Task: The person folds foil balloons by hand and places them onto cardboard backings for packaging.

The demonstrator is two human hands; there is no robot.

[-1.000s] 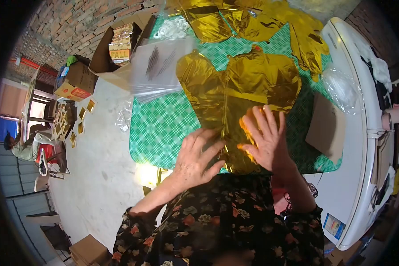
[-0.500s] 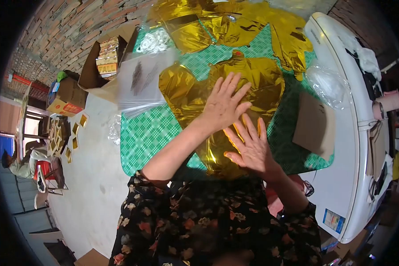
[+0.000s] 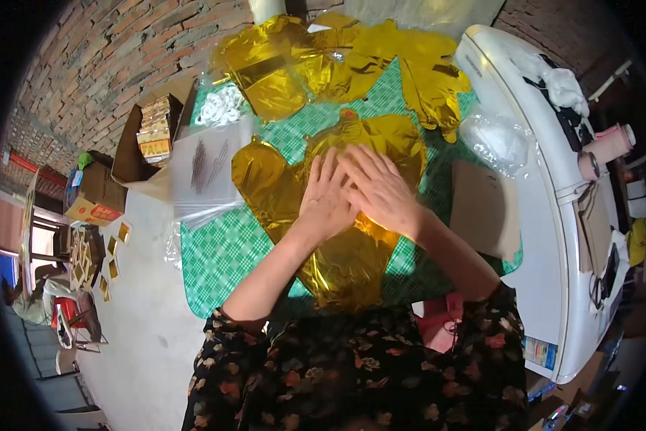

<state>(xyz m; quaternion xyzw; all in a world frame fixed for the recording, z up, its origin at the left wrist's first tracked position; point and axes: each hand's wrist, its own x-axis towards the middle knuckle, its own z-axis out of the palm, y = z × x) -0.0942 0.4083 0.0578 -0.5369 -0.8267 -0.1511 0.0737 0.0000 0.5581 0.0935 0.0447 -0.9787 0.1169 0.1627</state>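
Note:
A gold foil balloon, mostly flat and wrinkled, lies on the green checked tablecloth in front of me. My left hand rests palm down near its middle, fingers stretched out. Beside it and partly overlapping it, my right hand also presses flat on the foil with its fingers extended. Neither hand grasps anything. The foil under both palms is hidden. More gold foil balloons are heaped at the far side of the table.
Clear plastic bags lie at the left, near white string. A cardboard box holds printed packs. On the right are a cardboard sheet, a plastic-wrapped white bundle and a white freezer. Another person sits far left.
My right hand has moved forward from the balloon's lower part to its middle, next to my left hand. My left hand has shifted slightly back. The camera view has shifted too.

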